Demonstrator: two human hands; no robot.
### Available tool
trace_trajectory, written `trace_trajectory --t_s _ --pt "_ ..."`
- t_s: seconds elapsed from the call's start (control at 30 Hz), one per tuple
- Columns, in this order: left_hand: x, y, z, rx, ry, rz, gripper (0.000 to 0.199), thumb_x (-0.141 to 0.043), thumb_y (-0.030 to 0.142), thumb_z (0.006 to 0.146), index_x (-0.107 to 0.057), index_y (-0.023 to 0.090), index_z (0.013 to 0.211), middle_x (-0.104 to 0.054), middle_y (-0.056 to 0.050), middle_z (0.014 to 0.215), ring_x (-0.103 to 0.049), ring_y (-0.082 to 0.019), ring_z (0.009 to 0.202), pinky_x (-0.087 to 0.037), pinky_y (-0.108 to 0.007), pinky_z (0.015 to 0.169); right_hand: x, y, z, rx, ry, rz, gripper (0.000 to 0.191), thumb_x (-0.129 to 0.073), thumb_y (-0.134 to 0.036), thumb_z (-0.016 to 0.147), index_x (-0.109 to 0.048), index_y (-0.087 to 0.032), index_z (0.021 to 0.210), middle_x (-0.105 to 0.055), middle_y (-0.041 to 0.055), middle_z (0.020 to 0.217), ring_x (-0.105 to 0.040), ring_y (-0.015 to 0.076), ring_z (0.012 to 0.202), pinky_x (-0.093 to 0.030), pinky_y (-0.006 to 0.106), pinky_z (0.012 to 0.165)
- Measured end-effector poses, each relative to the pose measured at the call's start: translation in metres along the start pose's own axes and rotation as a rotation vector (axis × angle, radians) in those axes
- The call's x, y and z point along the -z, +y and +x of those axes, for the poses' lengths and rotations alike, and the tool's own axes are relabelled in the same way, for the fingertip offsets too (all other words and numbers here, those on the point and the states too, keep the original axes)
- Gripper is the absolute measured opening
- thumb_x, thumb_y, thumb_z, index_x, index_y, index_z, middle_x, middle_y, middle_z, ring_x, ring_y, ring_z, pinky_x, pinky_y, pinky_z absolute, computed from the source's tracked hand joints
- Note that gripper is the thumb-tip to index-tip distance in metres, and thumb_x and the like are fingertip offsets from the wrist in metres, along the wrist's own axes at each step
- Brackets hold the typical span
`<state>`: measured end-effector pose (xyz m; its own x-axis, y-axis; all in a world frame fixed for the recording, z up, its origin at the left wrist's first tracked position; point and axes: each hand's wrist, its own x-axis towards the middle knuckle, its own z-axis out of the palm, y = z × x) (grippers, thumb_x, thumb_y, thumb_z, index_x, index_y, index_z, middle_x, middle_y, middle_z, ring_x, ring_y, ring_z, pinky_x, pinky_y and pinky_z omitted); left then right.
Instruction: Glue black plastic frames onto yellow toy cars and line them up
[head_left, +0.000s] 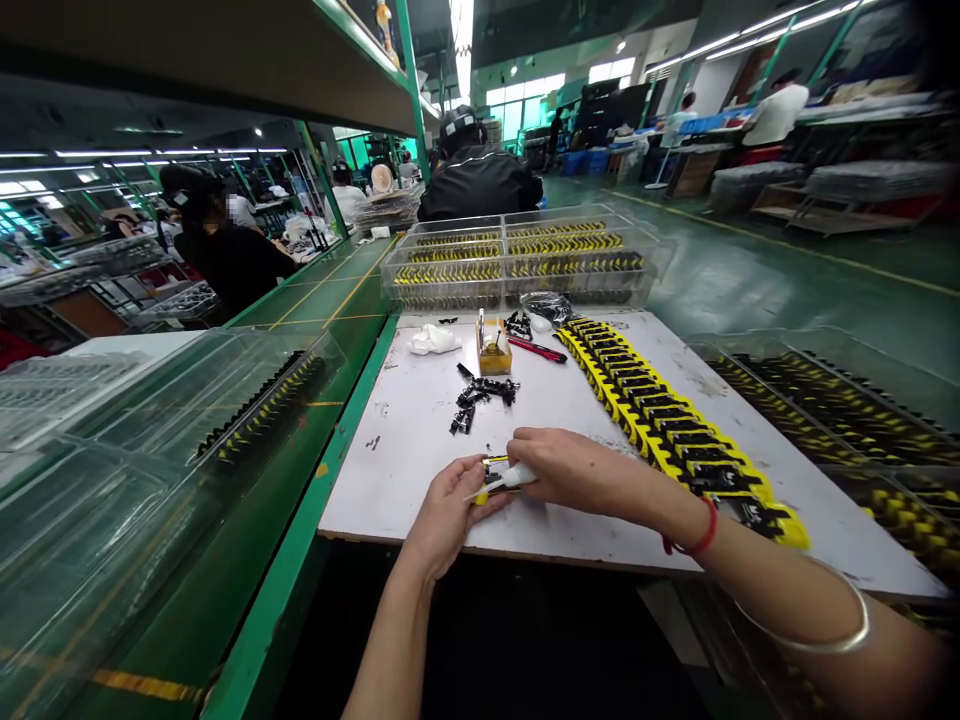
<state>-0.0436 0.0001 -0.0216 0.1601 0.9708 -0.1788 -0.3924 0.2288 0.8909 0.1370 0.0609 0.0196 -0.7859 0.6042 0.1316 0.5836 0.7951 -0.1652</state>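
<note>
Near the front edge of the white board (375,480), my left hand (448,505) pinches a small black and yellow part (492,466). My right hand (559,468) is wrapped round a white bottle with a thin nozzle (512,478), whose tip points left across the part. Behind my hands lies a loose pile of black pieces (484,392). A long row of black and yellow parts (660,410) runs down the right of the board. A small amber box (493,358) stands further back, beside a red and black knife (537,349).
Clear trays of parts stand behind the board (517,262), at the right (832,400) and at the left (172,470). Crumpled white tissue (435,340) and a black bag (547,306) lie at the back. A person in black (480,180) sits beyond; another (225,250) is at the left.
</note>
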Motion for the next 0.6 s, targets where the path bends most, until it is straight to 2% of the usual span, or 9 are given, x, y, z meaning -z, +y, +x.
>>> trace_trajectory --t_s 0.13,0.23,0.4,0.5,0.57,0.6 --pt "0.000 0.001 0.000 0.011 -0.005 0.001 0.029 -0.058 0.030 0.090 -0.059 0.010 0.110 -0.061 -0.015 0.121 -0.056 -0.027 0.116 -0.047 -0.043 0.102 -0.007 -0.002 -0.003 0.014 0.033 -0.063 0.008 -0.065 -0.014 0.077 -0.058 -0.014 0.081 -0.059 0.0034 0.080 -0.056 0.0158 0.068 -0.034 0.025 0.058" --pt "0.000 0.003 0.001 0.039 0.009 0.012 0.031 -0.062 0.028 0.087 -0.057 0.009 0.112 -0.062 -0.015 0.118 -0.061 -0.025 0.109 -0.049 -0.040 0.100 -0.009 -0.002 -0.003 0.014 0.029 -0.061 0.008 -0.065 -0.013 0.077 -0.058 -0.014 0.081 -0.058 0.0035 0.080 -0.056 0.0162 0.069 -0.034 0.026 0.058" --pt "-0.001 0.003 0.001 0.039 0.049 0.011 0.034 -0.068 0.021 0.082 -0.055 0.010 0.112 -0.064 -0.016 0.115 -0.064 -0.024 0.103 -0.048 -0.041 0.100 -0.011 0.008 -0.006 0.003 0.060 0.165 0.005 -0.062 -0.015 0.080 -0.058 -0.017 0.081 -0.058 0.0021 0.081 -0.056 0.0153 0.073 -0.037 0.024 0.062" --pt "-0.001 0.001 -0.001 0.012 0.039 0.003 0.035 -0.067 0.021 0.083 -0.054 0.009 0.113 -0.063 -0.017 0.118 -0.064 -0.025 0.105 -0.047 -0.044 0.102 -0.017 0.012 -0.013 -0.096 0.195 0.396 0.009 -0.061 -0.022 0.083 -0.060 -0.019 0.091 -0.060 0.0028 0.091 -0.057 0.0163 0.084 -0.041 0.025 0.073" --pt "-0.001 0.001 -0.002 0.005 0.033 0.000 0.035 -0.067 0.021 0.083 -0.054 0.010 0.114 -0.063 -0.017 0.118 -0.064 -0.025 0.104 -0.047 -0.044 0.101 -0.021 0.012 -0.019 -0.237 0.279 0.522 0.021 -0.061 -0.031 0.084 -0.059 -0.020 0.101 -0.062 0.0038 0.099 -0.058 0.0179 0.089 -0.043 0.027 0.078" --pt "-0.002 0.001 -0.002 0.003 0.037 0.001 0.036 -0.067 0.021 0.083 -0.053 0.010 0.114 -0.063 -0.017 0.118 -0.064 -0.025 0.104 -0.047 -0.044 0.101 -0.024 0.011 -0.021 -0.317 0.280 0.577 0.026 -0.060 -0.035 0.084 -0.058 -0.020 0.105 -0.063 0.0037 0.098 -0.059 0.0181 0.086 -0.044 0.028 0.076"
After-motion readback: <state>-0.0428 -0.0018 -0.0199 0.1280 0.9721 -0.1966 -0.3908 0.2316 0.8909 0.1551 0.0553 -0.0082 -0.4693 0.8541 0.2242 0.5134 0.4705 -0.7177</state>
